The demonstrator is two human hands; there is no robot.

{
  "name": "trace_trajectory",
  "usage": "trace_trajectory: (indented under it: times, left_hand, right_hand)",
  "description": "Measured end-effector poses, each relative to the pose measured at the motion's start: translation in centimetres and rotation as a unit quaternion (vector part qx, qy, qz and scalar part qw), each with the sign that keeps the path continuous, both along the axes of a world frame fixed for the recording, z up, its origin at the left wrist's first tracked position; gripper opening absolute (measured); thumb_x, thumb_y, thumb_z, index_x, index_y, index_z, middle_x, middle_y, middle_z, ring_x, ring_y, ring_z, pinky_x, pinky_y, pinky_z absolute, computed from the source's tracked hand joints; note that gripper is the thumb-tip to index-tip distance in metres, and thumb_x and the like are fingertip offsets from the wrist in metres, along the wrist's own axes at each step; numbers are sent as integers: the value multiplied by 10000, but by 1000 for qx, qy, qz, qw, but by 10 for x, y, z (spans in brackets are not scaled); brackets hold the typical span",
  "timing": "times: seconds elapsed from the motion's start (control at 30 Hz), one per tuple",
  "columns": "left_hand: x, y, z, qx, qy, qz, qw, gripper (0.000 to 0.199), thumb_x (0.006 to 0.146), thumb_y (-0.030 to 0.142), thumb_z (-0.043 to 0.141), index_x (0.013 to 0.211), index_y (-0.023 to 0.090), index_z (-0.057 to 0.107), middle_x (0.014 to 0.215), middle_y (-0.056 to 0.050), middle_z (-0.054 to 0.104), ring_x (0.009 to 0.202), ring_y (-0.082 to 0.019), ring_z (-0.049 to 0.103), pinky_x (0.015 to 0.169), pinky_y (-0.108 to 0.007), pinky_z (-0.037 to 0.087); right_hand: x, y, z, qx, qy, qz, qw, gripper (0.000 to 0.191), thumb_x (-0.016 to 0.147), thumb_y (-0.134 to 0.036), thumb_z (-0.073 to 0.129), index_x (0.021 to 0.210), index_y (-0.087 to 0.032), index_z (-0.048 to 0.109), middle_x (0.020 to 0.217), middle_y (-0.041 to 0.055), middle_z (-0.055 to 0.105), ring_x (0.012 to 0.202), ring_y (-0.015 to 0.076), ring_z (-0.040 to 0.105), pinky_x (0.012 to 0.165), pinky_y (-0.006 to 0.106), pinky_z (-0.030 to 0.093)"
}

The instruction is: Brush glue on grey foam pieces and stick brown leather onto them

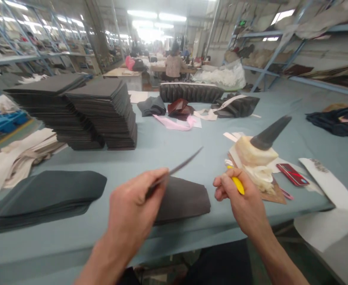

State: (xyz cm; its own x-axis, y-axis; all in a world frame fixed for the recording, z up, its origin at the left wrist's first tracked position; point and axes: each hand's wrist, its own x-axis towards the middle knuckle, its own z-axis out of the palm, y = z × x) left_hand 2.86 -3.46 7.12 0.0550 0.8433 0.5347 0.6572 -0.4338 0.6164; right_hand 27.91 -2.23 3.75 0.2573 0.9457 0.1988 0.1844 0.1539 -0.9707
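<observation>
My left hand [138, 198] is closed on a dark fabric piece [187, 161], pinched between thumb and fingers and seen nearly edge-on. Below it, a stack of dark brown cut pieces [186, 200] lies flat on the table, partly covered by that hand. To the right, my right hand [241, 194] is wrapped around a yellow-handled tool [238, 185]; a pale tip shows above the fingers, its kind unclear. Just beyond that hand is a pale yellow block [254, 152] with a dark cone [270, 133] on top. Dark green pieces [46, 198] lie stacked at the left.
Two tall stacks of dark panels [105, 114] stand at the back left of the blue-green table [162, 245]. A row of dark bundles [192, 93] lines the far edge. A red case [293, 175] lies at the right. A person [174, 65] sits in the distance.
</observation>
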Motion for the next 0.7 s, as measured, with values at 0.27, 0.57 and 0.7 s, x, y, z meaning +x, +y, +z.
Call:
trace_trajectory:
  times: [0.27,0.57,0.7]
  left_hand:
    - [-47,124,36,-138,-267,37,953,361,882,386,861,1137,144,779,999,-26,805,806,-170,707,751,-320,630]
    - [-47,236,-19,-317,-229,48,919,424,1022,456,728,1326,165,670,1262,-97,715,1066,-225,724,917,-419,670]
    - [-48,274,-45,-313,-167,81,931,442,1018,454,732,1352,171,666,1341,-115,699,1164,-254,713,1000,-475,658]
  right_hand:
    - [20,-11,-27,80,-47,8,996,278,1058,-442,683,926,-231,560,819,-7,729,600,98,678,617,223,621]
    - [30,-8,-37,77,-106,-31,991,188,1041,-313,695,907,-245,581,786,-46,716,581,68,690,604,148,604]
    - [36,-12,-39,76,-135,-54,986,195,1038,-324,708,898,-249,594,776,-48,717,588,67,699,599,128,593]
